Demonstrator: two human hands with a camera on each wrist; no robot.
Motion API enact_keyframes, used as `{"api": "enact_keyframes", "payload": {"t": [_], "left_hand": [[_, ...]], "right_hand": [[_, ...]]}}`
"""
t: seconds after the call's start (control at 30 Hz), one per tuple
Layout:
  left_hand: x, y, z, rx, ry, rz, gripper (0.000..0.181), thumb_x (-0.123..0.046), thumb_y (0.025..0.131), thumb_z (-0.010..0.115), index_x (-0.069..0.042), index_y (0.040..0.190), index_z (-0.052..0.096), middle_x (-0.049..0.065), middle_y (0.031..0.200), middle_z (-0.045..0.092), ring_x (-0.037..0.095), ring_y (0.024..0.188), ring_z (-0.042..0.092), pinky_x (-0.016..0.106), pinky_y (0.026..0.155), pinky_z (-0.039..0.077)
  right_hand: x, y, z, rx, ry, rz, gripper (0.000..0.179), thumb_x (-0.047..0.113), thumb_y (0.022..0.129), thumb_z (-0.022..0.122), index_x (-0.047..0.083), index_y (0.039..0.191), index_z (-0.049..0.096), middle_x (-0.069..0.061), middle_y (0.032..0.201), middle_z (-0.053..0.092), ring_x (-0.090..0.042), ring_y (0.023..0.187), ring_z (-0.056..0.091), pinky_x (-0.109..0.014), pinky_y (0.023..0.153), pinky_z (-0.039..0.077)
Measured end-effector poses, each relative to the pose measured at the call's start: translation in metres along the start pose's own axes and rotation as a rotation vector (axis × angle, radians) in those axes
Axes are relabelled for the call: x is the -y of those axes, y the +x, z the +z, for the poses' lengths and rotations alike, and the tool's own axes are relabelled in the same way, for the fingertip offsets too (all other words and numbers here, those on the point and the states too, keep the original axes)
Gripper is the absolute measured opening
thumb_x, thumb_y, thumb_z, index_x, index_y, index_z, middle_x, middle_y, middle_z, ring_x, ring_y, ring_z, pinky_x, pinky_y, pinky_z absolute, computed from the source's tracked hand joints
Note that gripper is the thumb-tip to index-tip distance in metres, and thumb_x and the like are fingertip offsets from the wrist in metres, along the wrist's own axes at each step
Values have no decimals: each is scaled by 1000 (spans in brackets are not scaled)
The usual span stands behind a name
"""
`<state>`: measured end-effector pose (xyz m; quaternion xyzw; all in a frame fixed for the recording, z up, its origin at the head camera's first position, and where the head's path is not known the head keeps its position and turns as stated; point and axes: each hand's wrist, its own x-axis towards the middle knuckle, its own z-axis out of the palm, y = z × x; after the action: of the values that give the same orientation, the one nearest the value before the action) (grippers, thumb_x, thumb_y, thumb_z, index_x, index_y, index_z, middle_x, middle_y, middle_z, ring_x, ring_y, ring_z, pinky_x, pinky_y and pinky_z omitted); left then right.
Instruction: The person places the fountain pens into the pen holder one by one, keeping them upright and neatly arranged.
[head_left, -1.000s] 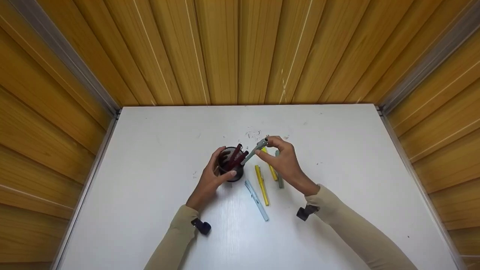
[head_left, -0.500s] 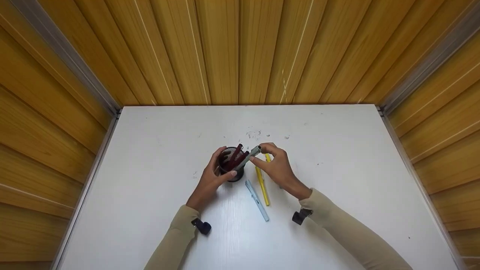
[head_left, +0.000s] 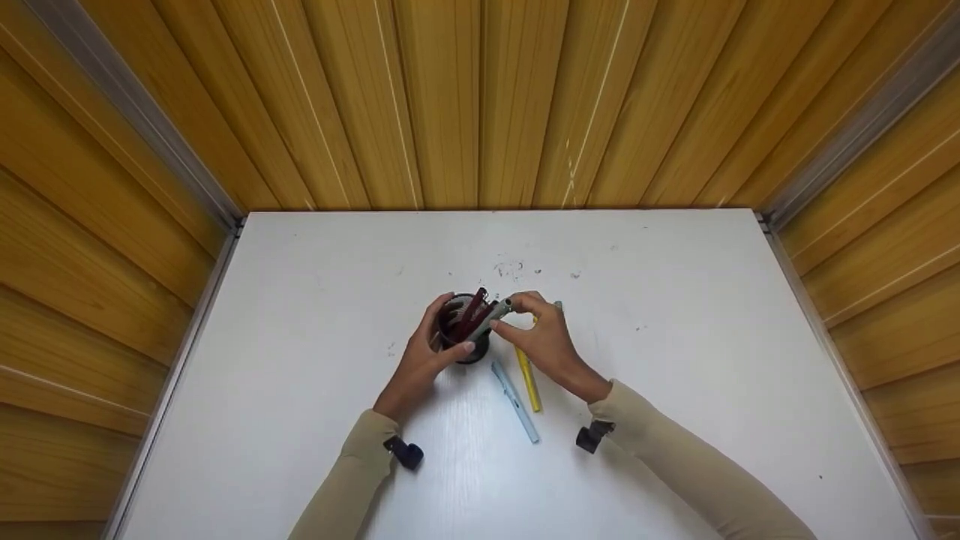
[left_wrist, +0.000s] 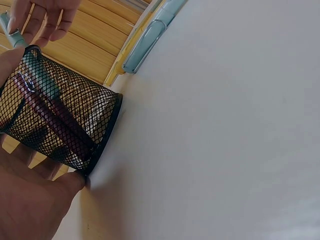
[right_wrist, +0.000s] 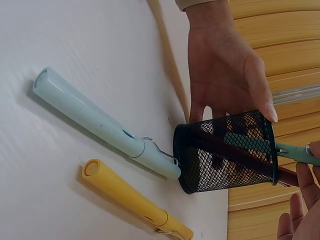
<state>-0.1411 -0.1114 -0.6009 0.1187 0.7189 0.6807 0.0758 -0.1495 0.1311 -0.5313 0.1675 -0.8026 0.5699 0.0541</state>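
A black mesh pen holder stands on the table, and my left hand grips it round the side with the thumb at the rim. Two dark red pens lean inside it. My right hand pinches a grey-green pen near its upper end; the lower part of that pen is inside the holder, visible through the mesh in both wrist views. To the right of the holder lie a light blue pen and a yellow pen, the yellow one partly hidden under my right hand.
Beyond my right hand shows the tip of another green pen. The white table has small dark marks near its far middle. Wood-patterned walls enclose it at the back and sides.
My right hand has moved left and slightly toward me, lowering the grey-green pen from the rim into the holder. The left hand and holder have stayed in place.
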Motion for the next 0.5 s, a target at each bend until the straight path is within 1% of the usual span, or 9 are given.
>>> {"api": "enact_keyframes", "payload": {"t": [0.07, 0.17, 0.27, 0.33, 0.4, 0.5], "left_hand": [[0, 0, 0, 1, -4, 3, 94, -34, 100, 84, -26, 175, 28, 0, 170, 45, 23, 160, 39, 53, 133, 28], [1, 0, 0, -1, 0, 5, 92, -33, 100, 84, -30, 174, 30, 0, 169, 45, 23, 159, 40, 53, 132, 29], [0, -1, 0, 1, -3, -1, 91, -34, 100, 83, -35, 174, 30, 0, 170, 45, 23, 161, 38, 53, 133, 28], [-1, -1, 0, 1, -4, -5, 90, -35, 100, 83, -38, 173, 30, -1, 170, 44, 21, 161, 37, 53, 133, 27], [-1, -2, 0, 1, -3, -10, 89, -36, 101, 83, -40, 172, 30, -1, 171, 44, 21, 162, 36, 53, 134, 26], [0, -1, 0, -3, 5, -9, 88, -36, 100, 83, -40, 172, 31, -1, 170, 44, 20, 161, 37, 51, 133, 27]], "right_hand": [[-1, 0, 2, 3, -5, 2, 17, 14, 94, 90, 15, 109, 83, -1, 118, 75, -24, 117, 66, -54, 107, 48], [-3, 0, 4, 8, -20, 7, 17, 14, 94, 90, 15, 109, 83, -2, 119, 74, -24, 117, 66, -57, 108, 49], [-3, 1, 5, 11, -12, 17, 19, 12, 94, 90, 10, 111, 82, -4, 119, 74, -27, 117, 65, -63, 108, 48], [-4, 1, 6, 9, -9, 27, 21, 12, 94, 90, 8, 112, 82, -5, 119, 73, -28, 116, 65, -65, 107, 48], [-5, 1, 6, 9, -3, 38, 21, 11, 93, 90, 7, 112, 82, -5, 118, 73, -28, 115, 65, -66, 107, 47], [-7, 2, 7, 3, -12, 48, 19, 12, 93, 90, 11, 111, 83, -4, 116, 74, -27, 114, 65, -62, 107, 48]]}}
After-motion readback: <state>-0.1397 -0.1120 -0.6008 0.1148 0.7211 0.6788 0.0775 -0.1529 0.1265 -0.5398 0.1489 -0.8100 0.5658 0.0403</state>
